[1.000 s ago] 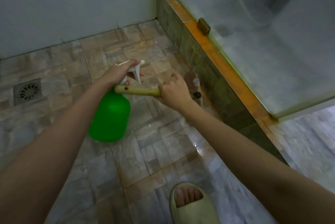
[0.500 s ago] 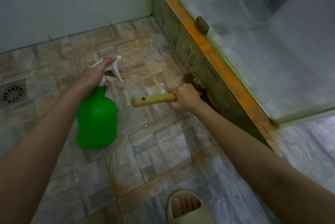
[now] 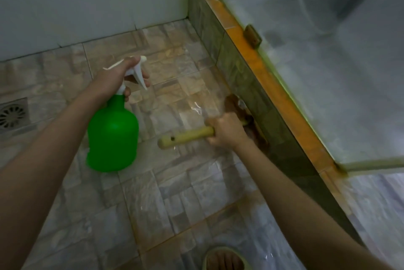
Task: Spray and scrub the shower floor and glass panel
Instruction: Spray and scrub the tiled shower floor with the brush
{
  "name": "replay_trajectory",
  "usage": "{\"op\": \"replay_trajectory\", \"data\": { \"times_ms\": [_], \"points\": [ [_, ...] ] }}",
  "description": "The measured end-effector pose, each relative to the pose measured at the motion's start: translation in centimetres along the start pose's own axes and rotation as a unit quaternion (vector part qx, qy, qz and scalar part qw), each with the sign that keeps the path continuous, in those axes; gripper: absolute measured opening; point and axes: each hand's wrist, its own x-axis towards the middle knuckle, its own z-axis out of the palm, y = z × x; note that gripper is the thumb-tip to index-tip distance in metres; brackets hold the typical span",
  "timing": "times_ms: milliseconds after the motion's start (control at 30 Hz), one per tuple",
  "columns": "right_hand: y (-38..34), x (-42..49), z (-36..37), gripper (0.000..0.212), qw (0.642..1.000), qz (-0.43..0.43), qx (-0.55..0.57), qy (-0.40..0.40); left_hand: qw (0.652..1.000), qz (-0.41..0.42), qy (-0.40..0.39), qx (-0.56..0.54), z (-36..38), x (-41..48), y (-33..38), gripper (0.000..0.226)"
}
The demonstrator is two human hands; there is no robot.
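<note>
Your right grip (image 3: 227, 129) clenches the wooden brush handle (image 3: 185, 137), long axis lying crosswise, with the brush head (image 3: 234, 103) just right of your fist at the foot of the tiled curb (image 3: 240, 77), on the wet floor (image 3: 175, 193). Your left grip (image 3: 115, 79) wraps the green spray bottle (image 3: 112, 138) by its neck, nozzle pointing away. No readable labels.

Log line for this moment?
left hand: holds green spray bottle | right hand: grips brush handle | brush head: by curb
</note>
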Motion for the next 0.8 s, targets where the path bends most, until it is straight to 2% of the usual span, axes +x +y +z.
{"op": "replay_trajectory", "data": {
  "times_ms": [67, 167, 233, 400, 500, 600, 800],
  "points": [
    [0.0, -0.9, 0.2, 0.035, 1.0, 0.003, -0.003, -0.001, 1.0, 0.003, 0.002, -0.005, -0.3, 0.4, 0.5, 0.032],
    [0.4, 5.8, -0.2, 0.031, 0.999, 0.028, -0.004, 0.019, 1.0, 0.023, 0.008, -0.005, -0.7, 1.1, 1.3, 0.029],
    [0.7, 8.7, 0.1, 0.028, 0.999, 0.04, -0.007, 0.002, 0.999, 0.036, 0.014, -0.006, -1.3, 1.9, 1.6, 0.035],
    [0.0, 2.3, 0.6, 0.033, 1.0, 0.026, -0.005, 0.01, 0.998, 0.032, 0.036, -0.031, -4.4, 3.6, 2.8, 0.044],
    [0.8, 9.1, 0.6, 0.036, 0.999, 0.02, -0.008, 0.034, 0.996, 0.049, 0.048, -0.053, -5.9, 4.6, 3.2, 0.035],
    [1.4, 17.7, 0.6, 0.034, 0.999, 0.029, -0.025, 0.008, 0.995, 0.065, 0.055, -0.056, -7.4, 5.5, 2.9, 0.031],
    [1.8, 17.1, 1.8, 0.039, 0.998, -0.005, -0.039, 0.04, 0.993, 0.056, 0.088, -0.054, -8.9, 7.4, 3.7, 0.032]
  ]
}}
